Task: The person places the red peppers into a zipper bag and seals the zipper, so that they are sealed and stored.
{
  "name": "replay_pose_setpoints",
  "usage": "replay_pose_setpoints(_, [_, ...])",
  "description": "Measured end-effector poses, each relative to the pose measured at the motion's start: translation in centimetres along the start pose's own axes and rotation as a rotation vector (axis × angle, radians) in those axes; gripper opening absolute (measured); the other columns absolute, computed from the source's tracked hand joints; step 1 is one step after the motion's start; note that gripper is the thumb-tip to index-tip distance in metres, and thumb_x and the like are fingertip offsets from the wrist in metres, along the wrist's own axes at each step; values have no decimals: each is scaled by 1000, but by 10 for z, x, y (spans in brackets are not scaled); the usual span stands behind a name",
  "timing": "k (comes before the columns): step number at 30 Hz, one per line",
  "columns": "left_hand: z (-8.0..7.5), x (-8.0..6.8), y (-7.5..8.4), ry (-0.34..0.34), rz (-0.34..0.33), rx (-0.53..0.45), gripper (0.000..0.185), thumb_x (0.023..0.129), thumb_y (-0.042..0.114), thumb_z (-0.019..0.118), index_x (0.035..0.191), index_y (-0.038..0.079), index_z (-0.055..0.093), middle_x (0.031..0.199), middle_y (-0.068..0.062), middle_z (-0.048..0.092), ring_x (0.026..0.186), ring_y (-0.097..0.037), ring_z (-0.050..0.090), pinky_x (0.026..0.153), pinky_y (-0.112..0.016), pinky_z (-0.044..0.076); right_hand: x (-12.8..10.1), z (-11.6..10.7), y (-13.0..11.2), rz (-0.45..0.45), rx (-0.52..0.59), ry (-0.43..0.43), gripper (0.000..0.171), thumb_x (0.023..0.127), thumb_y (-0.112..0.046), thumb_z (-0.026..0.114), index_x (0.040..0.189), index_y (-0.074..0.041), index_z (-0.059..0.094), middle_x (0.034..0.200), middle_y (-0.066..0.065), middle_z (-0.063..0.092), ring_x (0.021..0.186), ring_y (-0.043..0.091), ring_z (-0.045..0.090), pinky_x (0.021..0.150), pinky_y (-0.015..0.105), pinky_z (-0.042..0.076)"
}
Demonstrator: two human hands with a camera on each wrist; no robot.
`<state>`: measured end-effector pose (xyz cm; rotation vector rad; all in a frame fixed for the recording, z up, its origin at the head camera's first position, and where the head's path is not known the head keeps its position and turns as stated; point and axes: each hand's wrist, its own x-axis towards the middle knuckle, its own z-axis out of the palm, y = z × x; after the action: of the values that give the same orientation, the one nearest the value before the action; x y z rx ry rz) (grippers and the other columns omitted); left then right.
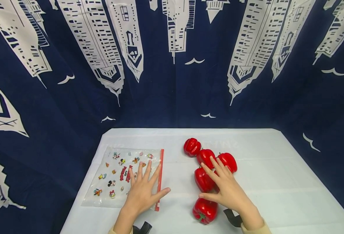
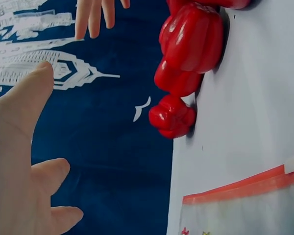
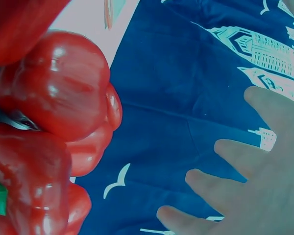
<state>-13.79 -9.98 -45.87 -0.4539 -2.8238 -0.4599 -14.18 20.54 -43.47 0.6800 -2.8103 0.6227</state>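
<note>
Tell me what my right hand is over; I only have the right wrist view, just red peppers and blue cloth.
Observer: From the head view, your right hand is spread flat over a cluster of red peppers on the white table.
Operator: How many peppers?
Observer: Five show in the head view; the nearest pepper lies below your thumb.
Operator: And my left hand?
Observer: The left hand lies flat, fingers spread, on a clear zip bag printed with cartoon figures.
Operator: Which side is the bag's seal?
Observer: The red zip strip runs along the edge facing the peppers.
</note>
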Motion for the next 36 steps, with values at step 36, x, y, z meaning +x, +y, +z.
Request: replay_pose_setpoints(36, [57, -17, -16, 325, -97, -482, 43, 83, 41, 69, 115, 12, 66, 117, 3, 63, 111, -17, 56, 92, -40, 45, -36, 36, 5, 286, 450, 111, 80, 71, -38, 80, 139, -20, 42, 141, 4, 37, 124, 27, 38, 81, 55, 49])
